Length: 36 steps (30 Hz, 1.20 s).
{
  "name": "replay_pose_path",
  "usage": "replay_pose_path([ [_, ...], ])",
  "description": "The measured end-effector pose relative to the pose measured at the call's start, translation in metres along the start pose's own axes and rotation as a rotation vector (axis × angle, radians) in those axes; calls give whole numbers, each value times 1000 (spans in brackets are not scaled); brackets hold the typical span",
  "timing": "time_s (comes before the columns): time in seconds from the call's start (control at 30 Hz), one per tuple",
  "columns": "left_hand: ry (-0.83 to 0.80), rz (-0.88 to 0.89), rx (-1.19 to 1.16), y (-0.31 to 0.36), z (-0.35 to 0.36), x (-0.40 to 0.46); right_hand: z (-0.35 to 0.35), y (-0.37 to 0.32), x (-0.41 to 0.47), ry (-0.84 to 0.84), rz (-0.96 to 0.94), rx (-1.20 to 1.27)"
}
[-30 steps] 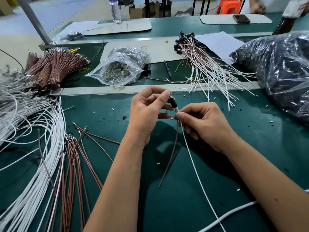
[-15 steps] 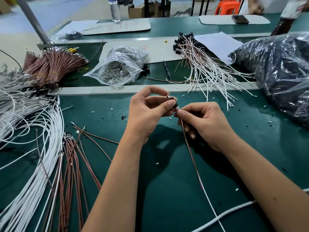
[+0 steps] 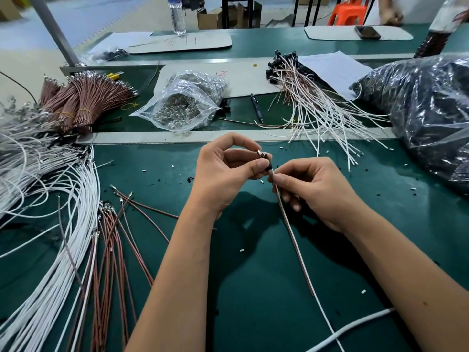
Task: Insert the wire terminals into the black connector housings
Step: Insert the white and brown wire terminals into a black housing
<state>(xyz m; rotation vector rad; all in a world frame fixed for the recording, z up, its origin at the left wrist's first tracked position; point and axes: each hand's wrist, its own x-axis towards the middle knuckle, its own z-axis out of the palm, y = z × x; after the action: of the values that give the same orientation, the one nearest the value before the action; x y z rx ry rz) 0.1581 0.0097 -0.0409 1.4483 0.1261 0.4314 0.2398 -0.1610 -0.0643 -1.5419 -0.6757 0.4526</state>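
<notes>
Over the green counter (image 3: 253, 288), a worker's left hand (image 3: 225, 174) pinches a small black connector housing (image 3: 266, 166) between thumb and fingers, a metal terminal (image 3: 259, 153) showing above it. Just beside it, the right hand (image 3: 312, 189) grips a brown wire (image 3: 294, 240) and a white wire (image 3: 322, 308) close below the housing, both trailing down across the counter. Loose brown wires (image 3: 114, 250) and a thick sheaf of white wires (image 3: 50, 262) lie to the left; a clear bag of metal parts (image 3: 182, 107) sits beyond.
</notes>
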Motion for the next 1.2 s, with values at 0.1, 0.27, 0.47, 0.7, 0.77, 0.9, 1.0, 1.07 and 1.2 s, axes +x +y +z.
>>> replay_pose_path([
  [0.1,-5,3,-5,0,0,0,3,-1,-1,36,-5,3],
  [0.27,-7,3,10,1,0,0,6,-5,-2,61,-15,1],
  [0.47,-22,10,27,0,0,1,4,-4,-3,71,-33,-28],
  [0.7,-58,-15,58,1,-1,0,2,-2,-3,47,-37,22],
  [0.77,-44,-25,54,0,0,1,2,-1,-3,40,-48,27],
  [0.9,-21,-37,26,0,0,1,1,1,-3,50,-67,21],
  [1.0,-30,-32,9,1,0,0,0,3,-3,54,-74,10],
  [1.07,-34,-27,0,1,1,0,0,3,-3,55,-72,24],
  [1.2,-32,-20,3,0,2,0,1,1,-3,34,-68,10],
])
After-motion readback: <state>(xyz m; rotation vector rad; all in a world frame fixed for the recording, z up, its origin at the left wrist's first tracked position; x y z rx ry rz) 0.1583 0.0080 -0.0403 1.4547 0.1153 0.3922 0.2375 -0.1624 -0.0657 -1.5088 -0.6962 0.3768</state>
